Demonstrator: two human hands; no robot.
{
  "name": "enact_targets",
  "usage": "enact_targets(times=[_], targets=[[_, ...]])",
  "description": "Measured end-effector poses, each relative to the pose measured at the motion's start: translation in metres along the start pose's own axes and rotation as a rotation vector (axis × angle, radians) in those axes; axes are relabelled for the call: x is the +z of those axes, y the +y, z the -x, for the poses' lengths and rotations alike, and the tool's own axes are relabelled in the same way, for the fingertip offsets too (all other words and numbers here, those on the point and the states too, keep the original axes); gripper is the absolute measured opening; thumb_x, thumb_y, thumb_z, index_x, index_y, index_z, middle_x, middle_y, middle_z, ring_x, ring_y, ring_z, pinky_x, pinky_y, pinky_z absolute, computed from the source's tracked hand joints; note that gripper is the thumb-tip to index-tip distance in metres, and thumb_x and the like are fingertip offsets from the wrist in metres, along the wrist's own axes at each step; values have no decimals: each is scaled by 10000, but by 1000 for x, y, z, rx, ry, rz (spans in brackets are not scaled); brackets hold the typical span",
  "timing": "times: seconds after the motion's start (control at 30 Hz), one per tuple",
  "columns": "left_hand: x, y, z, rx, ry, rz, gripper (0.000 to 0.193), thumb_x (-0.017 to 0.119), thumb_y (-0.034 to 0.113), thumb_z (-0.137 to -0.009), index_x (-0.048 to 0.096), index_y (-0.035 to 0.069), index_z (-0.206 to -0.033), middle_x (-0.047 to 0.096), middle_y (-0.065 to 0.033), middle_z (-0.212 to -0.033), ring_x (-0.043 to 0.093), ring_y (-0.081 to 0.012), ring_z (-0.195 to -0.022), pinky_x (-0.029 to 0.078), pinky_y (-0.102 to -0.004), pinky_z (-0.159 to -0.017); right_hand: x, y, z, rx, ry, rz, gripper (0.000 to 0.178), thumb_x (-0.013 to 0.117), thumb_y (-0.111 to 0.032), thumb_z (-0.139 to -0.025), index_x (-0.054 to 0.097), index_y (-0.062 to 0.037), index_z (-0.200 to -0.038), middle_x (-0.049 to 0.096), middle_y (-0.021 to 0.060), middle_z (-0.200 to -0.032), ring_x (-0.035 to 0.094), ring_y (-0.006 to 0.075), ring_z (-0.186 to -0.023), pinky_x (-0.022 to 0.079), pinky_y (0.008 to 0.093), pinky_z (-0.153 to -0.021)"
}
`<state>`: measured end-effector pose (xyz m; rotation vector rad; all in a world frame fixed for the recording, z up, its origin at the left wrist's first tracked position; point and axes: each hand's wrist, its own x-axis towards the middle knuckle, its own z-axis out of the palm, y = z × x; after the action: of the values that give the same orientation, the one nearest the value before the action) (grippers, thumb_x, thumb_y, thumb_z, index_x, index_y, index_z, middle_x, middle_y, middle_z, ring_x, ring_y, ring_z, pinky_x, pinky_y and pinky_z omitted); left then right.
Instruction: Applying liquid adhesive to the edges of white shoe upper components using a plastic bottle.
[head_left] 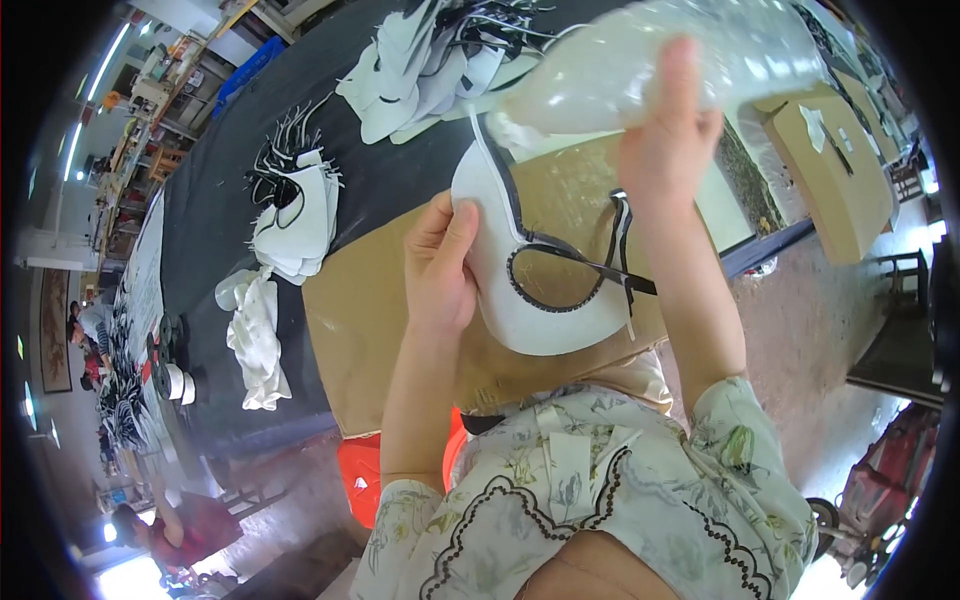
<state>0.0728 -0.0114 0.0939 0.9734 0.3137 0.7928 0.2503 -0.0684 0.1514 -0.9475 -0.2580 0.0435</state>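
Observation:
My left hand (442, 262) is closed on the left edge of a white shoe upper (545, 328), thumb on top and fingers beneath. The piece has black edging, an oval opening with a toothed black rim, and thin black straps. Above it, my right hand (672, 145), blurred, grips a large, translucent plastic bottle (590, 75) lying on its side. The bottle's narrow end points left, close to the tip of the upper; I cannot tell if they touch. Below the upper lies a brown cardboard sheet (370, 320) at the table's near edge.
A heap of white pieces with black straps (400, 75) lies at the back. A smaller stack (295, 225) and a crumpled white cloth (258, 345) are to the left. A red stool (358, 480) stands below; a cardboard box (835, 185) is at right. Other people work at far left.

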Motion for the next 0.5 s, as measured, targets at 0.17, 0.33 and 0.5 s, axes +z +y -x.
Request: enact_targets(times=[0.17, 0.33, 0.5], targets=[[-6, 1, -6, 53, 30, -40, 182, 505, 143, -923, 578, 18, -1033, 626, -17, -929, 562, -56, -823, 444, -206, -735, -15, -7, 19, -137, -231, -128, 300, 622, -212, -847, 543, -9, -1054, 579, 44, -955, 534, 119, -810, 434, 239, -725], [-17, 7, -5, 135, 77, -70, 177, 508, 147, -923, 560, 23, -1038, 621, -19, -916, 564, -57, -788, 445, -198, -706, -46, -12, 17, 1, -276, -24, 348, 612, -255, -855, 510, -39, -1108, 553, 90, -1053, 574, 191, -887, 491, 344, -778], [-7, 7, -16, 172, 134, -247, 146, 482, 144, -934, 565, 42, -998, 603, 16, -861, 559, -46, -715, 464, -196, -620, -33, -8, 30, -345, -425, 100, 255, 613, -171, -851, 579, 13, -1024, 620, 63, -949, 590, 120, -802, 480, 269, -742]])
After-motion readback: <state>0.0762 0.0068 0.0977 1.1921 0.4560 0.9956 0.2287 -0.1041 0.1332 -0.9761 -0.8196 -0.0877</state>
